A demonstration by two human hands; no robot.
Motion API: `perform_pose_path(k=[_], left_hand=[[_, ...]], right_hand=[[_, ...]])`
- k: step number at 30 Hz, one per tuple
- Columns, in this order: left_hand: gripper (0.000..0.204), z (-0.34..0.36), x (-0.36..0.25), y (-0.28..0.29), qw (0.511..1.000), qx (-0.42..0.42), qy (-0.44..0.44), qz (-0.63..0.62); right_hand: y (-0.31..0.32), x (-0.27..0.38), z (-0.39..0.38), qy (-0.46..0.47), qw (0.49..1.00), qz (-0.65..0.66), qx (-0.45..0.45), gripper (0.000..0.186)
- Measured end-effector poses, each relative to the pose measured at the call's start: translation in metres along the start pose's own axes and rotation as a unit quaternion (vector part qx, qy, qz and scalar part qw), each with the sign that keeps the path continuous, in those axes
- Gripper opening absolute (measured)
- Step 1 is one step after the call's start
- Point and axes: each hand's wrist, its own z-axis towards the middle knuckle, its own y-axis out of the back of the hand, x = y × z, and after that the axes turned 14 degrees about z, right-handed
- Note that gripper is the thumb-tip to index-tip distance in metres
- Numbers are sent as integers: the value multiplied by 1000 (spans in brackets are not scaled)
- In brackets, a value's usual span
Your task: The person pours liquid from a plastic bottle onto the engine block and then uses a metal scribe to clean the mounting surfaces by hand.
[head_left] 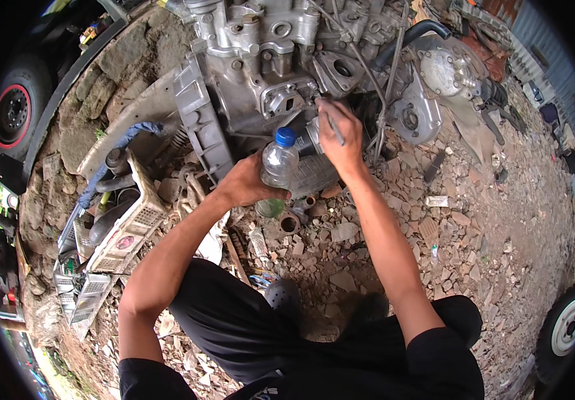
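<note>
My left hand (pixel 242 181) is wrapped round a clear plastic bottle (pixel 279 163) with a blue cap, held upright just in front of the engine. Greenish liquid or tint shows at the bottle's bottom. My right hand (pixel 341 137) grips a thin stick-like tool (pixel 335 128), perhaps a brush handle or a screwdriver; its far end is hidden behind the fingers. That hand is up against the grey metal engine (pixel 247 100), beside a small flanged port (pixel 283 102). Below the port, a dark cylindrical part (pixel 311 175) is partly covered by the bottle.
A broken white plastic crate (pixel 134 227) with hoses and parts stands at left, beside a stone wall (pixel 124 57). Metal covers (pixel 415 117) lie at right of the engine. Rubble covers the ground (pixel 434 233). Wheels (pixel 13 115) show at the left and right edges.
</note>
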Motion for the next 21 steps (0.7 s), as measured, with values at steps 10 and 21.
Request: perform_pose_path(k=[10, 21], left_hand=[[105, 4, 6, -8, 1000, 4, -21, 2], [98, 4, 8, -8, 1000, 23, 8, -2]], right_hand=[[5, -8, -6, -31, 999, -11, 33, 20], [8, 9, 8, -13, 1000, 18, 13, 19]])
